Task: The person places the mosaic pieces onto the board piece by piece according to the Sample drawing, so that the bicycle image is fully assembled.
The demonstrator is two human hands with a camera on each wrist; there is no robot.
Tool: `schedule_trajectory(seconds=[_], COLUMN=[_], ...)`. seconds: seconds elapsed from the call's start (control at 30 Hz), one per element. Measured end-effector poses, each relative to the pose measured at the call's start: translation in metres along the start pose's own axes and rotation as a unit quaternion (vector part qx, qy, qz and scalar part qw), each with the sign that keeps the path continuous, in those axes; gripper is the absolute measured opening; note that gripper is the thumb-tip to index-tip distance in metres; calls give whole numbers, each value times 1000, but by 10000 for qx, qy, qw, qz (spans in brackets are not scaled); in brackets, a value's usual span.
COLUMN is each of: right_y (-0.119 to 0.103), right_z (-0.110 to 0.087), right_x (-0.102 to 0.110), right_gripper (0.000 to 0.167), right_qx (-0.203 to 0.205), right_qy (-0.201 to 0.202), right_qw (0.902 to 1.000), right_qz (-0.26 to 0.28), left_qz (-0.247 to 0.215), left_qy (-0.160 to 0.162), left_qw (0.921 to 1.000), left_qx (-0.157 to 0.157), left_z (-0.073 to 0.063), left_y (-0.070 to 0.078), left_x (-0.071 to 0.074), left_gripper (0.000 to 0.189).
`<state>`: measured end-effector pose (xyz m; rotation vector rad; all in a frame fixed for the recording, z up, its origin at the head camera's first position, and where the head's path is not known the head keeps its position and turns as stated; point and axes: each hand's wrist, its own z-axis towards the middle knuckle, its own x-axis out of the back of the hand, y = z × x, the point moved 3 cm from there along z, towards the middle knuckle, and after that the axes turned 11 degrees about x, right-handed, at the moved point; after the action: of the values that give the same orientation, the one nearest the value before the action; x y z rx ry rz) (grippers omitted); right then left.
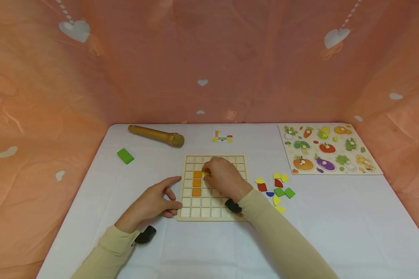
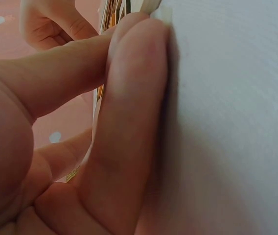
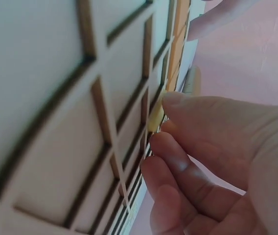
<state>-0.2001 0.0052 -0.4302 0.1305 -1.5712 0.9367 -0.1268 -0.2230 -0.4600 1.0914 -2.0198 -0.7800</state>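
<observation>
from my remote seat i have the right hand (image 1: 225, 176) pinching a yellow piece (image 1: 205, 174) between thumb and fingertips, down at the grid board (image 1: 209, 221). my left hand (image 1: 150, 199) grips nothing that i can make out; its index finger and thumb reach loosely to the board's near-left edge, seemingly touching it.

what counts here is sideways: the yellow piece lies just left of the right hand's palm, under its fingertips, and right beside the farthest of three orange squares (image 1: 197, 182). that orange column runs away from me, between the two hands. the right hand is plainly nearer; the left is across the column, farther off and closer to me. the fingers cover too much for me to read the piece's long axis, and i can't tell whether it sits flat in its cell.

loose pieces (image 1: 279, 192) lie to the right of the right hand, beyond its forearm. a small pattern card (image 1: 222, 137) lies ahead of both hands.
</observation>
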Motion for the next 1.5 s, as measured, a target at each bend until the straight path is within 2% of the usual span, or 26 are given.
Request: schedule_trajectory(seconds=[0.2, 0.37, 0.6, 0.8, 1.03, 1.3, 1.5], right_y=[4, 19, 54, 87, 108, 121, 126], right_z=[-3, -15, -50, -86, -117, -130, -134], right_x=[9, 21, 50, 73, 85, 91, 91], right_gripper=[18, 19, 21, 24, 26, 26, 22], right_qx=[-100, -213, -439, -986, -1430, -1778, -1736], right_qy=[3, 88, 113, 134, 201, 138, 88], right_qw=[9999, 9997, 9989, 9949, 9894, 9839, 9846], right_qz=[54, 57, -144, -179, -129, 139, 178], left_qz=[12, 7, 18, 55, 49, 39, 27], left_qy=[51, 21, 69, 47, 59, 29, 20], left_qw=[10000, 10000, 9999, 10000, 9999, 10000, 10000], left_qx=[52, 60, 92, 45, 90, 42, 78], left_z=[0, 0, 0, 0, 0, -2, -2], left_y=[2, 1, 1, 2, 2, 2, 3], left_x=[0, -2, 1, 3, 2, 0, -2], left_gripper=[90, 90, 91, 91, 91, 91, 91])
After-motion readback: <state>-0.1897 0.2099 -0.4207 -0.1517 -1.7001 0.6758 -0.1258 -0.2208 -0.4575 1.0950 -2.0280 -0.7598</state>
